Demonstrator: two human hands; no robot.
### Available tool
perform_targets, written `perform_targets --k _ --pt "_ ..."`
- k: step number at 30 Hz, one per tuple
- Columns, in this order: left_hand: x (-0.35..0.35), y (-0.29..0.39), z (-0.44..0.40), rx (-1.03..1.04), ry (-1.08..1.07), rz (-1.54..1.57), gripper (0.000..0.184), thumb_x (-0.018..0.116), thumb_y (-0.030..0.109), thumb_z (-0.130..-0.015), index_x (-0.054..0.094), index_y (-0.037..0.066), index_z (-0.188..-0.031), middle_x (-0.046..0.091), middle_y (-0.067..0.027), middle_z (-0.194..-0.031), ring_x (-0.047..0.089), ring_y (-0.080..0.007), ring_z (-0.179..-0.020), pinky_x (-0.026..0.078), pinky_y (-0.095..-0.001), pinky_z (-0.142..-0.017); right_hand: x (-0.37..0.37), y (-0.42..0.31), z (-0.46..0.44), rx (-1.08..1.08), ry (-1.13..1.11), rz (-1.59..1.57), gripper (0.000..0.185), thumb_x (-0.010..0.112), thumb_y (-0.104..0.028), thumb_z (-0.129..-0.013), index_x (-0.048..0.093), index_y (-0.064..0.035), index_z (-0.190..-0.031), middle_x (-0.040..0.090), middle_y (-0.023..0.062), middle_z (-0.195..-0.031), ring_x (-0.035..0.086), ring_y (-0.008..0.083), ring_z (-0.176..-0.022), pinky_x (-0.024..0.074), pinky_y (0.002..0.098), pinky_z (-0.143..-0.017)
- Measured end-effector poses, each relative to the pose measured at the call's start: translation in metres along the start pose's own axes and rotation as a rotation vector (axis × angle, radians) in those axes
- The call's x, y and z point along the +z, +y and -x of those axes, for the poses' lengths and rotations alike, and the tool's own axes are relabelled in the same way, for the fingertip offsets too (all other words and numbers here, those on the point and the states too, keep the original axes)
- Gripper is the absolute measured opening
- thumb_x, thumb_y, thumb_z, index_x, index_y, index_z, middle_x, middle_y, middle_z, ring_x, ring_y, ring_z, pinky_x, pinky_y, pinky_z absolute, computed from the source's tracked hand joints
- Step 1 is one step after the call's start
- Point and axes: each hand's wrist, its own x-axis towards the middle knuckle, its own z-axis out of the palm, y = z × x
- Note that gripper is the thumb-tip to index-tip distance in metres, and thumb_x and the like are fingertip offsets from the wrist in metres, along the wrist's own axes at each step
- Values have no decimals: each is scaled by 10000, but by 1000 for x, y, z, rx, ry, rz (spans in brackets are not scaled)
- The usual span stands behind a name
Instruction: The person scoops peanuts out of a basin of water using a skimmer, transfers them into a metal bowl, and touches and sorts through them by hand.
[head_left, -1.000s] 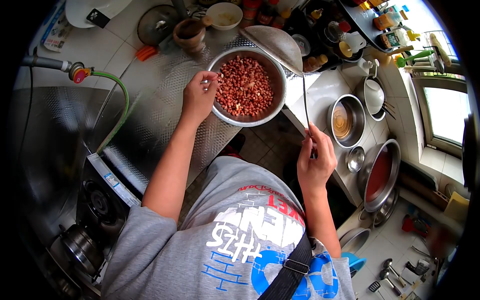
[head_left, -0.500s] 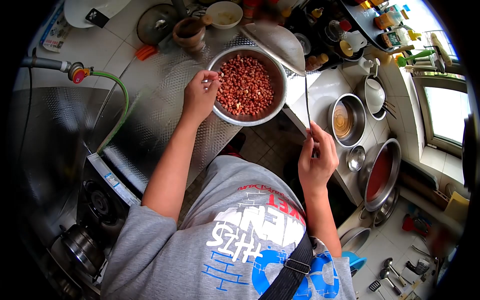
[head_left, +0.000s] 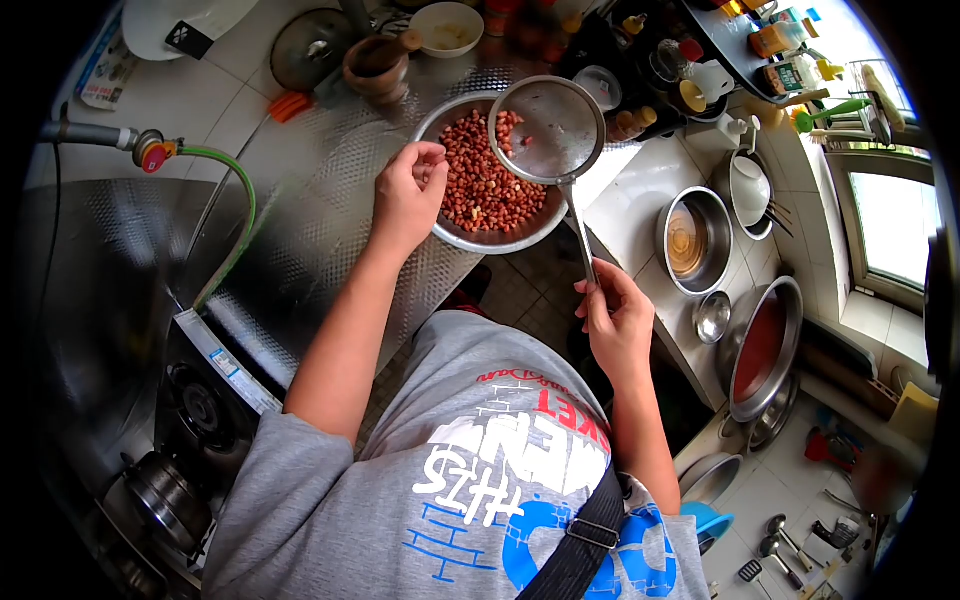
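Note:
A steel bowl (head_left: 552, 212) of reddish peanuts (head_left: 478, 190) stands on the patterned metal counter. My right hand (head_left: 618, 308) is closed on the handle of a round mesh strainer (head_left: 550, 132). The strainer hangs over the bowl's right part, its mesh facing up, with a few peanuts seen in or through it. At the bowl's left rim is my left hand (head_left: 412, 195), its thumb and fingertips pressed together; what they hold, if anything, is too small to tell.
A wooden mortar (head_left: 378, 75) and a white bowl (head_left: 447, 30) stand behind. Steel basins (head_left: 694, 242) line the right side, with bottles (head_left: 780, 40) above them. A stove (head_left: 205, 405) is at lower left, below a green hose (head_left: 245, 215).
The strainer has turned from tilted on edge to face-up and moved left over the bowl. My right hand has shifted slightly left and down, my left hand slightly right.

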Motion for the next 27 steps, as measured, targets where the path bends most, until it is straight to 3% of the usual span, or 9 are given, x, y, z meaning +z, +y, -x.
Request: perform_targets --k 2,6,7,10,11,15,18,21,27 --pt "0 25 1 118 16 -121 195 671 42 -973 663 -13 -1160 700 -90 -1065 665 -131 -853 561 -283 -761 -1 1 1 -18 5 45 306 580 73 -943 676 52 -1233 754 132 -887 719 150 -720 576 286 -649" --pt "13 41 -8 444 34 -167 207 688 36 -937 673 -5 -1139 675 -107 -1107 681 -169 -828 562 -308 -703 0 12 -3 -295 72 251 299 608 91 -917 677 41 -1204 741 180 -921 754 244 -786 584 331 -667" --pt "15 44 -10 484 16 -197 258 682 12 -907 664 1 -1164 658 -124 -1159 681 -247 -926 566 -371 -798 1 10 -3 -335 89 273 296 616 94 -911 678 38 -1196 737 188 -931 755 265 -798 586 343 -671" --pt "23 56 -19 726 76 -411 319 686 5 -873 650 6 -1190 628 -140 -1224 632 -325 -1074 526 -430 -932 1 0 -2 -400 124 332 296 630 100 -905 679 24 -1187 725 190 -952 750 300 -815 589 373 -686" --pt "26 55 -19 668 27 -400 388 686 18 -852 625 7 -1236 598 -160 -1272 566 -389 -1175 468 -473 -1025 1 -2 -2 -412 133 350 297 632 102 -904 680 19 -1186 722 187 -959 747 307 -818 590 382 -692" --pt "36 53 -22 629 47 -539 421 635 25 -855 563 -7 -1268 576 -218 -1220 560 -433 -1121 452 -513 -1023 0 -5 -6 -557 186 399 290 624 109 -909 683 9 -1175 711 188 -952 732 336 -818 587 393 -704" --pt "45 44 -26 701 135 -547 416 613 16 -853 561 -17 -1264 557 -227 -1209 569 -440 -1105 470 -511 -986 -2 -8 -7 -558 187 389 284 619 110 -913 685 7 -1169 708 189 -949 729 341 -822 587 391 -709" --pt "47 48 -24 567 33 -404 427 596 -1 -850 567 -27 -1276 558 -235 -1208 586 -441 -1108 496 -494 -960 -2 -5 -7 -517 175 345 274 621 110 -913 686 11 -1160 710 185 -948 737 324 -822 591 383 -708" --pt "48 63 -26 564 89 -298 483 581 -49 -819 582 -6 -1301 565 -220 -1271 585 -427 -1147 486 -502 -991 -1 -2 -6 -463 169 267 256 629 105 -918 684 22 -1153 717 175 -948 752 275 -831 596 352 -700"
